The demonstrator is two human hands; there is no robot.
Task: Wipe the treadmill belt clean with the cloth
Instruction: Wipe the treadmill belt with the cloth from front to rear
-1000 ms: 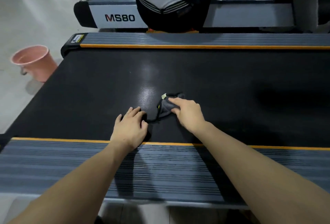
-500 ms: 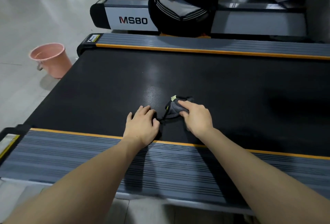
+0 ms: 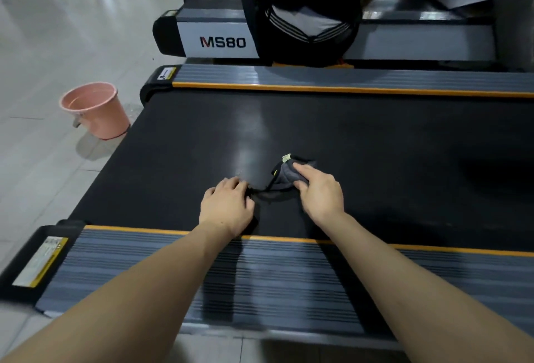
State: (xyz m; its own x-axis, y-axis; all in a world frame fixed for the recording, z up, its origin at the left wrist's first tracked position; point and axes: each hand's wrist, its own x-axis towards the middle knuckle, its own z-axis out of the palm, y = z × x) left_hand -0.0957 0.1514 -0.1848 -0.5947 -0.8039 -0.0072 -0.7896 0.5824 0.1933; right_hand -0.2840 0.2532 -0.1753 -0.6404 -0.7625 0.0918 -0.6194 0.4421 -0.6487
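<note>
- Belt: black, w/ orange-edged grey rails near & far.
- Bucket: pink, on floor far left.
- R hand: pinching cloth, mid-belt.
- L hand: fingers curled on cloth's near-left corner, pressed to belt.

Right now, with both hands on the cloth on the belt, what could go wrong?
The cloth is bunched small between the left hand and right hand, so each pass may clean only a narrow strip of the treadmill belt. A wide stroke toward the belt's end might bring an elbow near the pink bucket on the floor. Another person sits close behind the far rail.
</note>
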